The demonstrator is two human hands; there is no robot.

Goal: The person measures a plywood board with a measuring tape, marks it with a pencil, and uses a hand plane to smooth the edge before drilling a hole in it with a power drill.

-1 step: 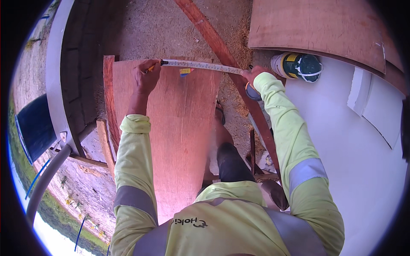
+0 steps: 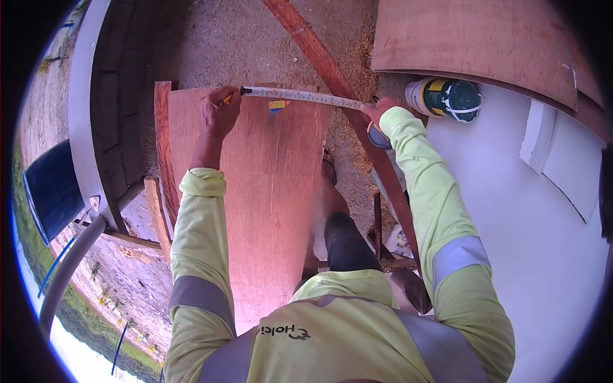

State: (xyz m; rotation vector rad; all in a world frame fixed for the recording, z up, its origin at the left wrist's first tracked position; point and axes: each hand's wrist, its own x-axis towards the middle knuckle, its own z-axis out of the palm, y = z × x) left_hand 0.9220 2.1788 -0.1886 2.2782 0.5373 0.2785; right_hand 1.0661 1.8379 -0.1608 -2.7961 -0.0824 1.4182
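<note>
A white tape measure blade (image 2: 300,96) is stretched across the far end of a reddish plywood sheet (image 2: 268,172). At its left end, my left hand (image 2: 219,115) is closed by the dark tip of the blade. A small orange-and-black piece shows between those fingers; its kind is unclear. My right hand (image 2: 385,112) grips the blade's other end, beyond the sheet's right edge. Just below that hand is a round, dark tape case (image 2: 378,136) with an orange rim. A small yellow-and-blue sticker (image 2: 276,106) lies on the plywood, under the blade.
A long reddish timber (image 2: 319,57) runs diagonally below my right arm. Another board (image 2: 164,140) lines the sheet's left side. At right are a green-and-white bucket (image 2: 447,100), large plywood sheets (image 2: 472,38) and a white surface (image 2: 511,236). Sawdust lies on the concrete floor (image 2: 223,45).
</note>
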